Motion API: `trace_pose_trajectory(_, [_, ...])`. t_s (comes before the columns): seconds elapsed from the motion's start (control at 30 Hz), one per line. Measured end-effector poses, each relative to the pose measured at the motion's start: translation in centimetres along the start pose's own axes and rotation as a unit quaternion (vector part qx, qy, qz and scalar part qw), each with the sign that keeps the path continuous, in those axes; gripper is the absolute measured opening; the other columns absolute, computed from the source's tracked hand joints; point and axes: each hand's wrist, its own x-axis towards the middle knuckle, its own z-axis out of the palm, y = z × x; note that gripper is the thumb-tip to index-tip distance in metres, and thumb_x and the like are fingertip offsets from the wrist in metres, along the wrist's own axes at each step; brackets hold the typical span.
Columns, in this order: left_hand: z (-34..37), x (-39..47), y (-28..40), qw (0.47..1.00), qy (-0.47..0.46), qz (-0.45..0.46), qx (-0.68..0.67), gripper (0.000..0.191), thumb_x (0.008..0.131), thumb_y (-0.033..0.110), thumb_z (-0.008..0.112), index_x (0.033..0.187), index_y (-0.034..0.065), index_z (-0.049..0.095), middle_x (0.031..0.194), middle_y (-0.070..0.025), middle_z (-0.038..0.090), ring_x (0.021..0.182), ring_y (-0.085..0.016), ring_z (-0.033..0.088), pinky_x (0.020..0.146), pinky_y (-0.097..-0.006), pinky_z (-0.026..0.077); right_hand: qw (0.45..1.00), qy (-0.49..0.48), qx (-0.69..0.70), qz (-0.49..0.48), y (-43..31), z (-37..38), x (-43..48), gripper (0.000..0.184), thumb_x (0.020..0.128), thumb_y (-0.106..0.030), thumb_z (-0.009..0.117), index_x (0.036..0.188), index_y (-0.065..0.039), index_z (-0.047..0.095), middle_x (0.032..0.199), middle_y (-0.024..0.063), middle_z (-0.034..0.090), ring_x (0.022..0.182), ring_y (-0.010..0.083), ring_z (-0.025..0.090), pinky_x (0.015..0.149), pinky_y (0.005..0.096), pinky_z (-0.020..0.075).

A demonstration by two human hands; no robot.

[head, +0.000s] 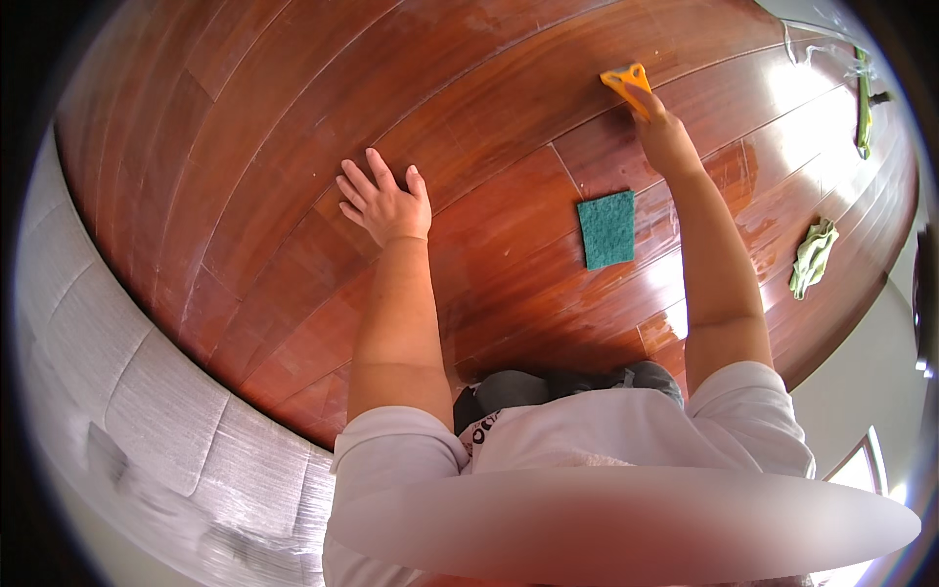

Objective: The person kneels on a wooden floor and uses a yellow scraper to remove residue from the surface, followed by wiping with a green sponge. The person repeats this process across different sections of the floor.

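Note:
My right hand (658, 132) grips the handle of a yellow scraper (627, 82), whose wide head lies against the glossy reddish-brown wood plank floor (455, 110). Fingers spread, my left hand (386, 199) rests palm down on the planks and holds nothing. Between my two arms lies a green scouring pad (607, 230), flat on the floor. To the right of my right forearm is a crumpled pale green cloth (813, 258). Wet-looking smears show on the boards around the pad and the cloth.
Along the left runs a grey upholstered piece of furniture (165, 400), apparently wrapped in clear plastic. A long green-yellow object (863, 110) lies at the far right beside clear plastic film (825, 51). A pale wall (866, 345) borders the floor at right.

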Motion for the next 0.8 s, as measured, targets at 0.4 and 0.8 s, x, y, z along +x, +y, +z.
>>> trace_pose_trajectory(0.4, [0.3, 0.0, -0.1, 1.000, 0.014, 0.005, -0.002, 0.064, 0.089, 0.049, 0.038, 0.141, 0.0173, 0.020, 0.146, -0.0177, 0.011, 0.134, -0.037, 0.010, 0.105, -0.0563, 0.014, 0.999, -0.041, -0.013, 0.028, -2.4, -0.2, 2.7, 0.037, 0.087, -0.012, 0.049, 0.123, -0.023, 0.043, 0.083, 0.0201, 0.060, 0.070, 0.0349, 0.061, 0.062, 0.0398, 0.0521])
trace_pose_trajectory(0.8, [0.4, 0.0, -0.3, 1.000, 0.017, 0.005, -0.005, 0.064, 0.088, 0.049, 0.038, 0.140, 0.0167, 0.022, 0.146, -0.0180, 0.011, 0.134, -0.037, 0.010, 0.104, -0.0572, 0.015, 0.996, -0.002, -0.028, -0.086, -0.9, 1.1, -1.3, 0.039, 0.086, -0.009, 0.050, 0.122, -0.021, 0.044, 0.081, 0.0164, 0.061, 0.074, 0.0347, 0.061, 0.065, 0.0416, 0.0507])
